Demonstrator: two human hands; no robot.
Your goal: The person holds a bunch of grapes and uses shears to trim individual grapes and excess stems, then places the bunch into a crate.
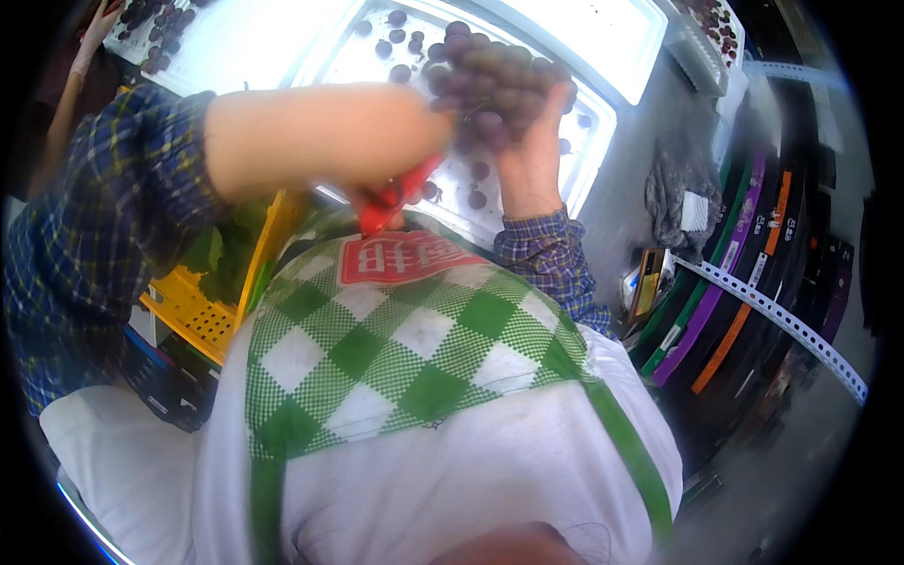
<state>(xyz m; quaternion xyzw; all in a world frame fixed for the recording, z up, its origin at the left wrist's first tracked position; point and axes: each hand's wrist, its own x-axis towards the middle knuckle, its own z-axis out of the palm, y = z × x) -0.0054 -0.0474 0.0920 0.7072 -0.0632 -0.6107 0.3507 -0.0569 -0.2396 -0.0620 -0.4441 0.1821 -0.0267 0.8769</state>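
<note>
My right hand (530, 151) holds up a bunch of dark purple grapes (490, 80) over a white tray (593, 122). My left hand (395, 193), reaching across from the left in a blue plaid sleeve, grips red-handled scissors (395, 196) just under the bunch. The blades are hidden behind the grapes and hand. Several loose grapes (478, 184) lie on the tray below. A green and white checked apron (405, 339) fills the lower middle of the view.
A yellow plastic crate (202, 315) with green leaves stands at the left. Another white tray (235, 42) with dark grapes sits at the upper left. Flat stacked boxes with coloured edges (725, 301) and a perforated metal strip (782, 320) are at the right.
</note>
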